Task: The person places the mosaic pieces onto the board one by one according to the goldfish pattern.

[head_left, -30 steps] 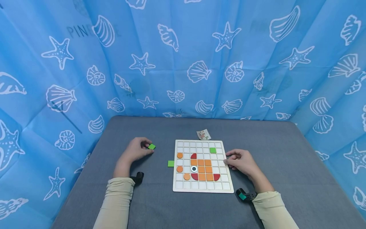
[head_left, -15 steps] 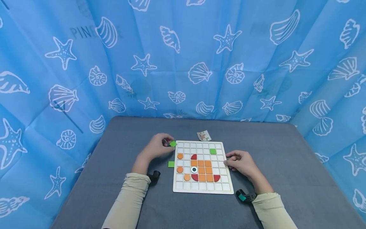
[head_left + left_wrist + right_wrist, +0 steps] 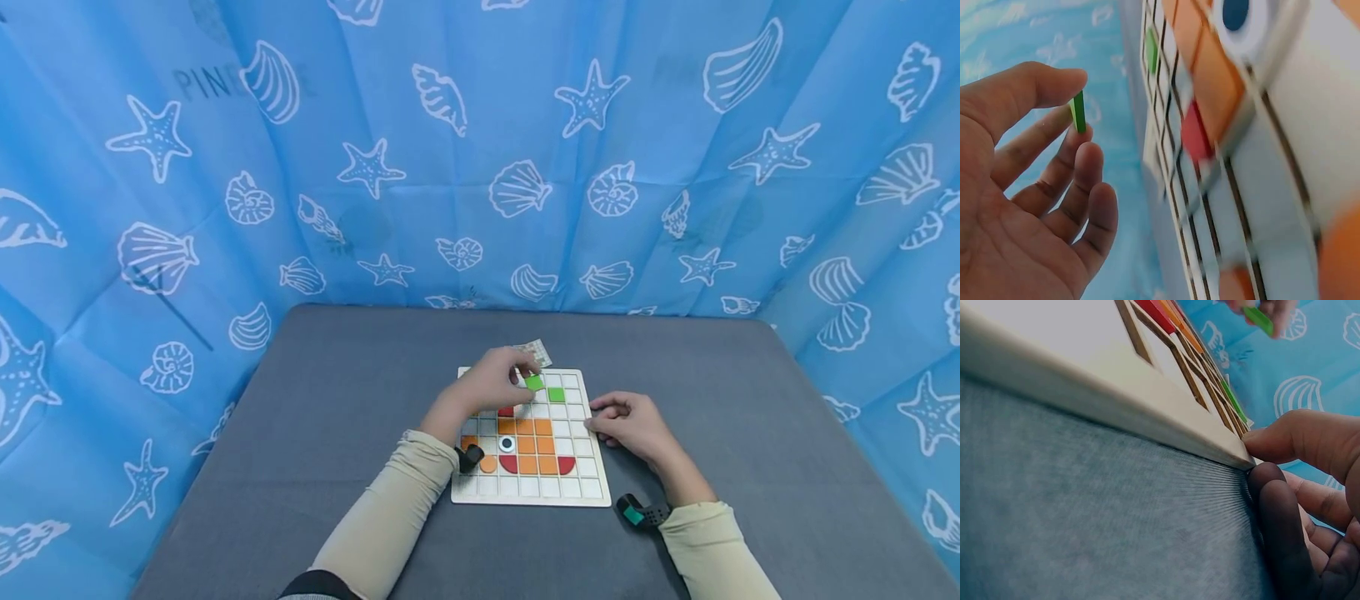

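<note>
My left hand (image 3: 491, 382) pinches a green square tile (image 3: 534, 382) between thumb and fingertips. It hovers over the upper part of the white grid board (image 3: 592, 490); the left wrist view shows the tile (image 3: 1079, 112) apart from the board. At the board's right edge, my right hand (image 3: 630, 419) holds the rim, thumb (image 3: 1272, 442) on top and other fingers curled against the side. Another green tile (image 3: 556, 394) lies in the grid. Orange squares (image 3: 543, 446), red rounded tiles (image 3: 566, 465) and an eye tile (image 3: 507, 444) form a patch in the middle.
A small printed card (image 3: 540, 352) lies behind the board, partly covered by my left hand. An orange disc (image 3: 488, 463) sits at the board's lower left, close to the left wristband (image 3: 470, 458). Blue shell-patterned curtain (image 3: 465, 200) surrounds the grey table (image 3: 360, 375).
My left hand has carried the green tile rightward from the table to over the board. Its arm now hides the loose green tile beside the board's left edge. The right hand stays put.
</note>
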Motion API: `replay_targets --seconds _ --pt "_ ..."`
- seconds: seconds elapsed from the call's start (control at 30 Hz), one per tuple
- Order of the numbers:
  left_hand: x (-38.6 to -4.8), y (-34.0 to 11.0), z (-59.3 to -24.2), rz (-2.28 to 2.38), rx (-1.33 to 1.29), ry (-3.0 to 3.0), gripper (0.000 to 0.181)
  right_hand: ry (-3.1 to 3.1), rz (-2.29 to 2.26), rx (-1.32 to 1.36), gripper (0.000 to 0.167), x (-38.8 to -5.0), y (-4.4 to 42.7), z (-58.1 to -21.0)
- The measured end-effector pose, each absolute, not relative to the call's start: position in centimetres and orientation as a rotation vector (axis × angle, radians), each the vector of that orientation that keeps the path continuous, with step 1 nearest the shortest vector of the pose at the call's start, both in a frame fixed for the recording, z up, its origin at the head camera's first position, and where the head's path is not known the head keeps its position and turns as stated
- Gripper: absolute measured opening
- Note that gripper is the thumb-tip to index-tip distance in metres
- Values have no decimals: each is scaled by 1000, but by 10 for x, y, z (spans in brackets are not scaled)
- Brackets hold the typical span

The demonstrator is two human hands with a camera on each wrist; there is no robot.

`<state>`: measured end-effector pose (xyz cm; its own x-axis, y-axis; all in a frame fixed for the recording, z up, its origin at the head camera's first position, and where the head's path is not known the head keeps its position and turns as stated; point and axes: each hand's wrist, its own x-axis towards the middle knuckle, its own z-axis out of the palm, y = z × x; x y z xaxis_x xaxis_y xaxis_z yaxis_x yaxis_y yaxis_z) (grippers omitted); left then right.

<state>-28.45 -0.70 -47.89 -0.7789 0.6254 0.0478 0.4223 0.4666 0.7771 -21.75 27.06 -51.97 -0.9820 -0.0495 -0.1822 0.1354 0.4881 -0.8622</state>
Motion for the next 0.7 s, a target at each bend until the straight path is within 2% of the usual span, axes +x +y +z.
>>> replay_targets --seconds 0.33,0.7 --pt "-284 46 -492 1073 1006 2408 34 2529 -1510 67 36 -218 271 -521" --pt "-286 64 -499 938 988 2429 32 2520 -1520 65 37 -219 272 -521"
